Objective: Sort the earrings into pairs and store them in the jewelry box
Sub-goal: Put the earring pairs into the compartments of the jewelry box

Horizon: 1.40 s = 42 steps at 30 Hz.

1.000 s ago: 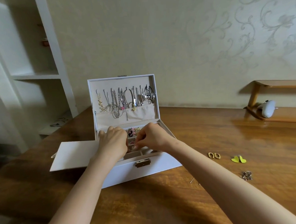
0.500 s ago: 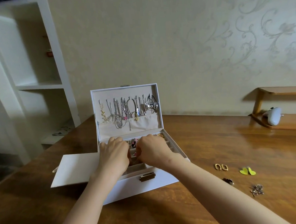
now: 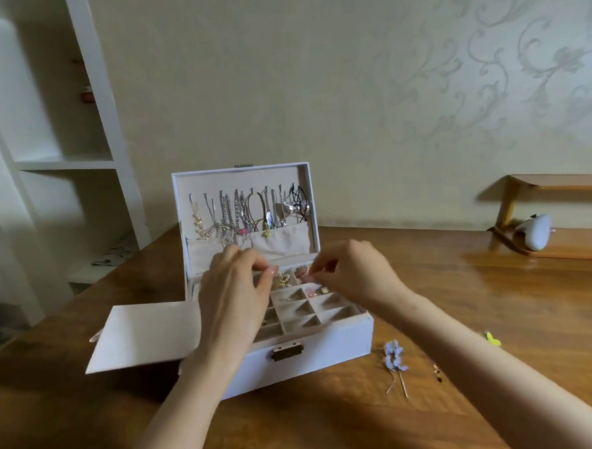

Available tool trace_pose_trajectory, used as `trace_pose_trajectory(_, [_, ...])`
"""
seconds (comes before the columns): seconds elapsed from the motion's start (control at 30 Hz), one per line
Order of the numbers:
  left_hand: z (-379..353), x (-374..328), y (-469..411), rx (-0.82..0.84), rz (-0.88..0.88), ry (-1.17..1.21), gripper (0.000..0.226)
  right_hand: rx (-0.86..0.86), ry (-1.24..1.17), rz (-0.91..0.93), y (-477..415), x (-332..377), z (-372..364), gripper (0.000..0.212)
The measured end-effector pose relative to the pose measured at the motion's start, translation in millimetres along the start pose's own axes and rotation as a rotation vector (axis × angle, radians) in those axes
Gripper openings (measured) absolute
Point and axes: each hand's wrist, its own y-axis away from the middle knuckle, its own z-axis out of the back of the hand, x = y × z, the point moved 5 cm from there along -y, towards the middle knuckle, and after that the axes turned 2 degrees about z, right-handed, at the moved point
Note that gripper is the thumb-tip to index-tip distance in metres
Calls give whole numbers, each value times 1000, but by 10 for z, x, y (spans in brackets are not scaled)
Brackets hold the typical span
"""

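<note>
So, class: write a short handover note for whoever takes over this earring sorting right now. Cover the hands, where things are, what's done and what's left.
Left hand: fingers curled over the open box; grip unclear.
Right hand: fingertips pinched together over the back compartments; too small to tell what it holds.
Done: some earrings lie in the back compartments.
Left: blue flower earrings, a small dark piece and a yellow one, half hidden by the right forearm, lie on the table right of the box.
</note>
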Motion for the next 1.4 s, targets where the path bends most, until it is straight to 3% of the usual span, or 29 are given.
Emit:
trace_pose_trajectory(0.2, [-381,-664,171,109,-164,260,8,-98,46,-177,404,-820,337,5])
trace_pose_trajectory(0.5, [-1259,-1377,260,420,-361,139,10,128,171,-403,807,-1487,226,11])
trace_pose_trajectory(0.83, [-1711,-1591,292,708,-425,-167,20,167,186,-467,836,-1598,229,16])
trace_pose_trajectory(1.1, [-1710,-1639,298,738,-420,-163,19,137,170,-453,821,-1605,204,11])
trace_pose_trajectory(1.4, [-1157,-1419,156,513,-327,134,13,73,59,-469,856,-1623,228,28])
